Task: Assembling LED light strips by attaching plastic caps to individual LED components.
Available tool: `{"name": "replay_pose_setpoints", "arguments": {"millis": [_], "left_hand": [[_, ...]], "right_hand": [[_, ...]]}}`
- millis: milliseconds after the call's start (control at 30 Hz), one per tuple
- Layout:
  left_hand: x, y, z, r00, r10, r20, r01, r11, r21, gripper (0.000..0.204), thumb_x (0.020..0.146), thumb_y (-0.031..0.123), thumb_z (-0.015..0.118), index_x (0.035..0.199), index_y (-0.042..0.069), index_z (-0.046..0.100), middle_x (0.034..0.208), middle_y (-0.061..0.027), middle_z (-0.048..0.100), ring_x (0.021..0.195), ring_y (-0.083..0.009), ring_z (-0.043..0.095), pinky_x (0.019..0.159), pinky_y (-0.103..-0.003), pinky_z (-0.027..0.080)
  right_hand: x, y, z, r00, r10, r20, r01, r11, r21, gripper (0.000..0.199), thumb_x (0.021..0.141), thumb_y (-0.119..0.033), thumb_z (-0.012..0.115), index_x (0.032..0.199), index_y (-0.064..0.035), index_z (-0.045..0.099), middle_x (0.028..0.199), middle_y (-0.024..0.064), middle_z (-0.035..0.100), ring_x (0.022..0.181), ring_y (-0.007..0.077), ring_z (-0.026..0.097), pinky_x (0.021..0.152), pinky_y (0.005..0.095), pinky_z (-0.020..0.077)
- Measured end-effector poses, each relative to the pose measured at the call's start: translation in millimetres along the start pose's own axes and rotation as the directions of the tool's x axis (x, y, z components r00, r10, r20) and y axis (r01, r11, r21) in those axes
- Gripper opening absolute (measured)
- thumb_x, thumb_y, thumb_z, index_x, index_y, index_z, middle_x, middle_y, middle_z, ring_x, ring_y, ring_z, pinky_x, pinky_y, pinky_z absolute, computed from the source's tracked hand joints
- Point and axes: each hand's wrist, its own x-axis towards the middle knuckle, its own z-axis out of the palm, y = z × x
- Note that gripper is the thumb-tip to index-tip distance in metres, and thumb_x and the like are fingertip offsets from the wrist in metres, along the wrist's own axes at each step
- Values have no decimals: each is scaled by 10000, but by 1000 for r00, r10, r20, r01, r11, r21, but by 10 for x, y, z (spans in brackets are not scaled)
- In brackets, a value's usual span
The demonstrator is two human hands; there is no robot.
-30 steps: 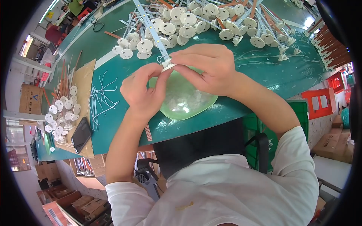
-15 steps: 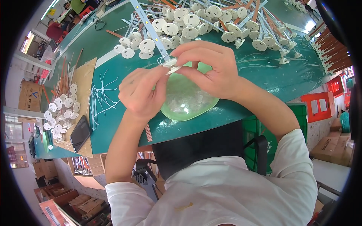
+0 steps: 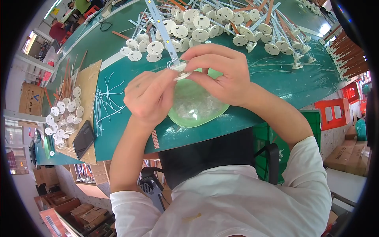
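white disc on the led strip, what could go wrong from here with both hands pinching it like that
The white disc is pinched only at fingertips of the left hand and right hand, so it might slip into the green bowl below. The thin white wires at its end could bend or snap. The long LED strip may sweep nearby discs.

White short-sleeved shirt. Sleeves end above the elbows. Left hand (image 3: 152, 96) and right hand (image 3: 223, 73) ungloved; forearms uncovered.
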Motion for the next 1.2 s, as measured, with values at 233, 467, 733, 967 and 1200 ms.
{"name": "replay_pose_setpoints", "arguments": {"millis": [233, 467, 733, 967, 1200], "left_hand": [[-16, -24, 36, 999, 1, -42, -2, 999, -34, 367, 642, -142, 707, 973, 16, 711, 789, -120, 713, 557, -230, 631, 515, -292, 498], [-24, -8, 1, 999, -43, 0, 43, 999, -11, 340, 676, -128, 728, 983, 10, 681, 734, -105, 689, 563, -211, 643, 517, -272, 488], [-32, 18, -3, 901, -433, 44, 429, 866, -257, 251, 739, -91, 756, 966, -8, 685, 746, -110, 693, 585, -148, 658, 541, -250, 485], [37, 82, -39, 748, -623, 231, 629, 552, -548, 269, 823, -78, 732, 1070, -36, 634, 856, -104, 721, 671, -138, 685, 589, -239, 527], [21, 54, -52, 721, -618, 314, 655, 459, -600, 274, 832, -77, 729, 1080, -37, 622, 872, -112, 716, 688, -146, 689, 608, -251, 557]], "right_hand": [[14, 31, 4, 998, -67, -3, 67, 998, -8, 205, 743, 59, 754, 921, -36, 720, 1042, 115, 700, 860, 214, 692, 700, 288, 566], [46, -21, -40, 1000, 14, 26, -15, 1000, 13, 222, 763, 55, 746, 962, -43, 723, 1034, 114, 710, 837, 194, 697, 672, 270, 566], [97, 10, -133, 936, 334, 116, -353, 898, 263, 212, 844, 51, 675, 1038, -20, 723, 1004, 92, 729, 862, 155, 704, 690, 256, 591], [109, 42, -147, 992, 70, 102, -74, 997, 32, 189, 824, 32, 704, 1006, -9, 728, 980, 107, 733, 788, 192, 717, 687, 279, 592], [74, 102, -102, 991, -126, 45, 130, 983, -129, 170, 795, 21, 729, 958, -27, 728, 927, 91, 736, 752, 239, 716, 651, 282, 573]]}}
